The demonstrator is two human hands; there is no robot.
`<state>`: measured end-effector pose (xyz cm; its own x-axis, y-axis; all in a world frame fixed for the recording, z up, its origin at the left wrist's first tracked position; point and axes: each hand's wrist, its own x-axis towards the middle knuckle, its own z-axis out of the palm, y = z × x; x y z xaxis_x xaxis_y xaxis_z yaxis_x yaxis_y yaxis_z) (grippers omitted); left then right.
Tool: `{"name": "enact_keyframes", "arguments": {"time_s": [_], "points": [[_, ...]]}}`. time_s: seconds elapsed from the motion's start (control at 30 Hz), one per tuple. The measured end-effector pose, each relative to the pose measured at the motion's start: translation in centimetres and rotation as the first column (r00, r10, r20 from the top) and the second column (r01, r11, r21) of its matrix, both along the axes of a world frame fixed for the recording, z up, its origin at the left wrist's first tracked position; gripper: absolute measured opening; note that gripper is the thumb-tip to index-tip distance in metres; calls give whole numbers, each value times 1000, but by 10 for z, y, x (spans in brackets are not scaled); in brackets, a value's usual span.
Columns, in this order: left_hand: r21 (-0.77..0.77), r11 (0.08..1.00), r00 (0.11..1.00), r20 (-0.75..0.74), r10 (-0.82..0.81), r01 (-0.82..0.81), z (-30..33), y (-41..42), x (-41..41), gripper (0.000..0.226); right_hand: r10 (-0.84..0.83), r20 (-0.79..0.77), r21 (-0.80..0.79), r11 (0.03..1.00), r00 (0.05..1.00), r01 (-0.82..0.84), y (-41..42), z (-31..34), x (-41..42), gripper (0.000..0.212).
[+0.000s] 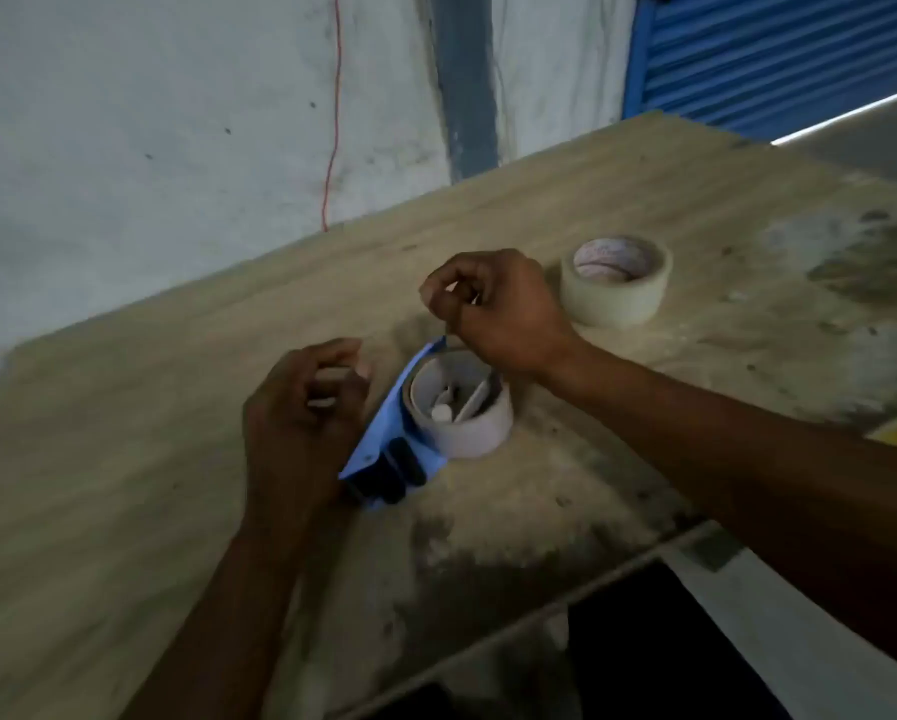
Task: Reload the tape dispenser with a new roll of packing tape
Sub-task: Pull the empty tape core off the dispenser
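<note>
Left hand (300,413) hovers half-curled, gripping nothing, the blue tape dispenser (384,459) just right of its fingers, long axis running away toward the right hand (493,309). That one's pinched shut above the spent core (462,407); on what, can't tell. New roll (617,280) lies beyond, nearest the right.

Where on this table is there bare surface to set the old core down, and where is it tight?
Free: the wide stretch of table left of the left hand, and the near strip below the blue dispenser. Also the far part beyond the fresh tape roll. Crowded: the middle, where the right hand hovers between dispenser and roll.
</note>
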<state>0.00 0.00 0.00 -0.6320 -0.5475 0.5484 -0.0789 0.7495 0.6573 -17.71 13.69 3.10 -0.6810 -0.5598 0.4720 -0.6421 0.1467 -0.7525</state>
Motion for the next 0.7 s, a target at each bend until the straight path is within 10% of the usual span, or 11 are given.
{"name": "enact_keyframes", "arguments": {"time_s": [0.23, 0.4, 0.53, 0.7], "points": [[227, 972, 998, 21, 52, -55, 26, 44, 28, 35, -41, 59, 76, 996, 997, 37, 56, 21, 36, 17], [233, 972, 928, 363, -86, -1, 17, 62, 37, 115, -142, 185, 262, 961, 973, 90, 62, 24, 38, 33], [34, 999, 929, 370, 10, -24, 15, 69, 36, 64, -80, 276, 374, 927, 958, -30, 51, 15, 43, 40], [16, 998, 982, 184, 49, -53, 28, 36, 22, 58, 12, 451, 265, 953, 892, -147, 20, 11, 28, 23]]}}
